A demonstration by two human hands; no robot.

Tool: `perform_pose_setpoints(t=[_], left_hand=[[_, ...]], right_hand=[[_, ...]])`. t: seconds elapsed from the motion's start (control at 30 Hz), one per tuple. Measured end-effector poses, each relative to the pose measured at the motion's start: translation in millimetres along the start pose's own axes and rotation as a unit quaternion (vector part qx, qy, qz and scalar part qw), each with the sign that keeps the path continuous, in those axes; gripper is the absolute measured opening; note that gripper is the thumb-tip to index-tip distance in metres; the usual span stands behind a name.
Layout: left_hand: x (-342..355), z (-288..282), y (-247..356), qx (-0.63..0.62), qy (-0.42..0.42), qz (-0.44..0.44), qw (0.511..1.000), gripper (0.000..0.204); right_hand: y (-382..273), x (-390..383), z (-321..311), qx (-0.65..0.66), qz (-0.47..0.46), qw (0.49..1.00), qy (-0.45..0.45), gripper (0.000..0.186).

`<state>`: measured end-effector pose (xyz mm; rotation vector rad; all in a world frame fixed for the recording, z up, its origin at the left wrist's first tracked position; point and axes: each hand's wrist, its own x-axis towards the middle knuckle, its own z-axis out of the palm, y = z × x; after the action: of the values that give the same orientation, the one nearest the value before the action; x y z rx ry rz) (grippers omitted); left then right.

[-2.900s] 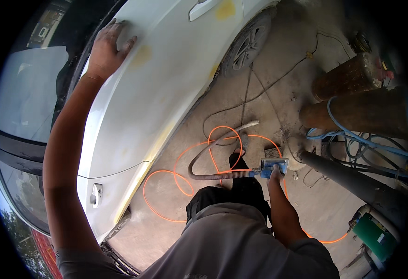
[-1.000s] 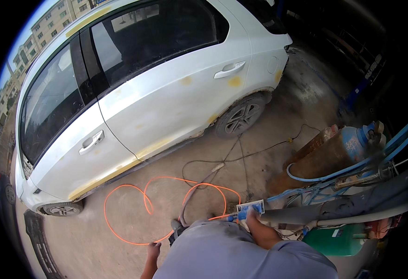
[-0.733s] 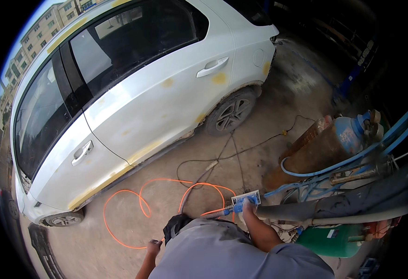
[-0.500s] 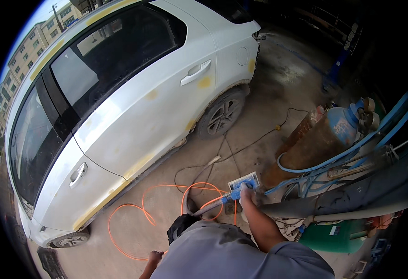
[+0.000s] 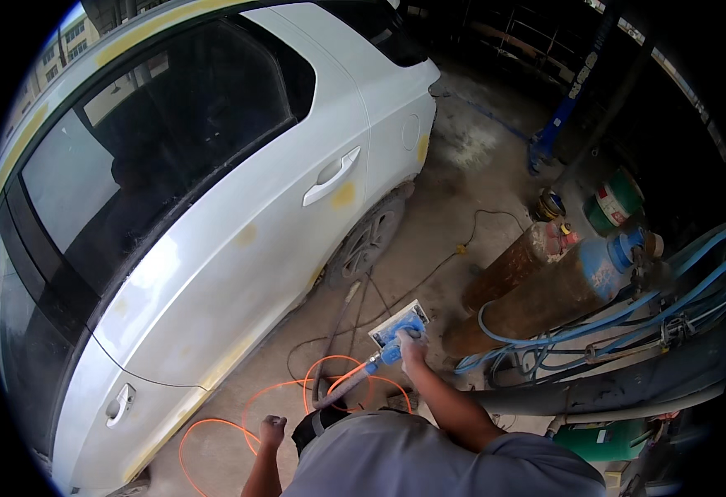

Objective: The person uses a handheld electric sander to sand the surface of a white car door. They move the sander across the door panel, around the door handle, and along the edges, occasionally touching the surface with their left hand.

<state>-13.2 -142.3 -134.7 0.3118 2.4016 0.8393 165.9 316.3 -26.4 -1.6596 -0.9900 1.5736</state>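
Observation:
My right hand is wrapped round the body of a blue air sander. A flat rectangular pad, pale-edged, sits at the sander's far end, held in the air above the floor. From its near end a grey ribbed hose and an orange air hose run back toward my waist. My left hand is curled closed at the lower left, with nothing visible in it, close to a loop of the orange hose. Left of both hands stands a white car with yellowish patches on its doors and sill.
Rusty gas cylinders lean at the right, with blue hoses and a thick dark pipe beside them. Dark cables cross the concrete floor. A blue lift post and a green drum stand farther back.
My view has shifted toward the right and closer to the car. The sander has turned, its pad angling up toward the right. My left hand has risen further into view.

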Motion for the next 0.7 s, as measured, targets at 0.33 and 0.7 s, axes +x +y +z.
perform_pose_setpoints(t=[0.33, 0.7], left_hand=[[124.4, -11.2, 192.2, 0.283, -0.088, 0.239, 0.925, 0.062], [244.4, 8.3, 489.6, 0.512, -0.033, 0.418, 0.750, 0.087]], right_hand=[[44.5, 57.8, 23.3, -0.052, -0.056, 0.993, 0.093, 0.028], [35.9, 111.1, -10.7, -0.022, 0.089, 0.984, 0.153, 0.038]])
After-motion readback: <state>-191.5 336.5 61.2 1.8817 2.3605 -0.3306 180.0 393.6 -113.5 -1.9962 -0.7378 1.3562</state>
